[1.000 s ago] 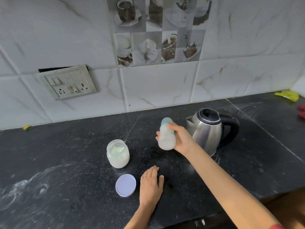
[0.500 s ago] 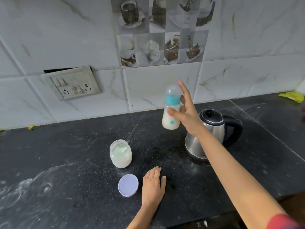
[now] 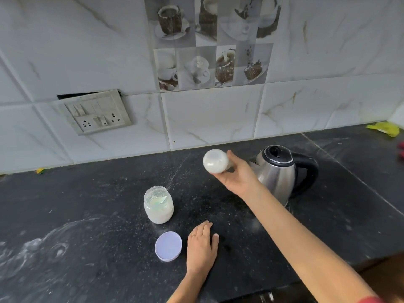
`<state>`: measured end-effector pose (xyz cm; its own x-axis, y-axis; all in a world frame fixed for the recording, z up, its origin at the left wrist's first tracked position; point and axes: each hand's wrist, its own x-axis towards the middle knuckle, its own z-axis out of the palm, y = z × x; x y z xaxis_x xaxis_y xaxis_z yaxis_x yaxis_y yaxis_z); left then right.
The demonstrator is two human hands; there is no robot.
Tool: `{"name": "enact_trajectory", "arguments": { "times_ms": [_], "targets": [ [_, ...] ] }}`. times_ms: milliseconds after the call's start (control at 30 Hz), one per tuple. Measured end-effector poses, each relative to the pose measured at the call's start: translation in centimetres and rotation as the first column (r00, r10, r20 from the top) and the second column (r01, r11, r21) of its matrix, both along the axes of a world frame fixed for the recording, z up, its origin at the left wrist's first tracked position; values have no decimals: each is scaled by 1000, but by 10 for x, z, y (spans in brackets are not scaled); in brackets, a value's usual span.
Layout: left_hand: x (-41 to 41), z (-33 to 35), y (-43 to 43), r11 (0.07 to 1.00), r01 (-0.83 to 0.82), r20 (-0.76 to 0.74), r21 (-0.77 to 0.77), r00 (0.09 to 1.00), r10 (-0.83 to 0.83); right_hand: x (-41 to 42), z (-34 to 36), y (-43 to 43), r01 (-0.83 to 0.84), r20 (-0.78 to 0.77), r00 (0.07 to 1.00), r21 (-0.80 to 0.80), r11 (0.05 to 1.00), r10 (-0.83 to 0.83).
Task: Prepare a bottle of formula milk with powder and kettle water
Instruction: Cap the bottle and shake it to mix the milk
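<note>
Right hand [image 3: 237,178] grips the feeding bottle [image 3: 215,161], fingers and thumb curled round its body. The bottle is tipped over with its round base facing the camera, white liquid inside, and its top end is hidden behind the hand. It is held in the air above the black counter [image 3: 87,215], just left of the steel kettle [image 3: 277,173]. The kettle stands on the counter with its lid shut and its black handle pointing right.

Left hand [image 3: 202,248] lies flat, palm down on the counter, fingers straight and holding nothing, with a ring [image 3: 193,235] on one finger. Just beside it, to the left, is a pale round lid [image 3: 168,246], apart from the hand. Behind the lid is the open powder jar [image 3: 158,204], upright with white powder in it.

Switch panel [image 3: 97,112] on the tiled wall. Yellow cloth [image 3: 384,128] at far right of the counter.
</note>
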<state>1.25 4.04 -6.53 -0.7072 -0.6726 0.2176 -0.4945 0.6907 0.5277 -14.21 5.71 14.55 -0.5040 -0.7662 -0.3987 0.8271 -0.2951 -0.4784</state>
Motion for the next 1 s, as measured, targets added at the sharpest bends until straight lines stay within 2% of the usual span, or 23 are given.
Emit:
{"name": "enact_trajectory", "arguments": {
  "times_ms": [67, 167, 233, 300, 333, 400, 467, 500, 533, 600, 667, 700, 733, 800, 833, 867, 900, 967, 1000],
  "targets": [
    [0, 1, 0, 1000, 3, 8, 8, 1000, -4, 3, -6, 2, -2, 117, 993, 32, 999, -2],
    [1, 1, 0, 1000, 12, 17, 14, 1000, -12, 5, -8, 3, -13, 90, 996, 33, 999, 10],
    [1, 1, 0, 1000, 10, 18, 13, 1000, -10, 4, -7, 1, -1, -46, 999, 38, 999, 3],
    [1, 2, 0, 1000, 5, 14, 8, 1000, -5, 1, -4, 1, 55, -355, 934, 76, 996, -24],
    [1, 1, 0, 1000, 2, 12, 7, 1000, -2, 1, -2, 2, 97, -535, 844, 82, 992, -39],
    [0, 0, 0, 1000, -2, 18, 8, 1000, 2, 1, 0, 5, 155, -844, 535, 66, 986, -28],
    [1, 0, 0, 1000, -1, 24, 11, 1000, 1, 0, 0, 7, 187, -977, 210, 60, 981, 20],
    [1, 0, 0, 1000, 1, 27, 12, 1000, -1, 2, 1, 7, 191, -992, 123, 60, 980, 37],
    [1, 0, 0, 1000, 3, 31, 14, 1000, -4, 4, 1, 7, 190, -995, 83, 63, 980, 47],
    [1, 1, 0, 1000, 4, 34, 21, 999, -5, 6, -1, 5, 185, -997, 57, 65, 981, 56],
    [1, 3, 0, 1000, 3, 25, 13, 1000, -4, 6, -4, 6, 178, -994, 97, 61, 982, 44],
    [1, 3, 1, 1000, 2, 18, 3, 1000, -2, 6, -5, 6, 168, -984, 175, 50, 984, 20],
    [1, 3, 1, 1000, 0, 10, -5, 1000, 0, 6, -5, 6, 159, -952, 306, 37, 987, -14],
    [1, 2, 1, 1000, -5, -1, -13, 1000, 5, 7, -4, 3, 158, -752, 654, 34, 987, -79],
    [1, 1, 1, 1000, -6, -5, -13, 1000, 6, 6, -4, 2, 161, -602, 792, 43, 986, -103],
    [0, 1, 1, 1000, -8, -6, -10, 1000, 8, 5, -4, 1, 145, -473, 875, 55, 988, -102],
    [0, 1, 1, 1000, -8, -7, -4, 1000, 8, 5, -4, 1, 97, -402, 914, 69, 993, -61],
    [1, 1, 1, 1000, -5, -6, 5, 1000, 5, 5, -4, 1, -40, -412, 908, 106, 994, 80],
    [1, 2, 1, 1000, -2, -6, 12, 1000, 2, 4, -3, 1, -64, -414, 905, 103, 993, 101]
  ]
}}
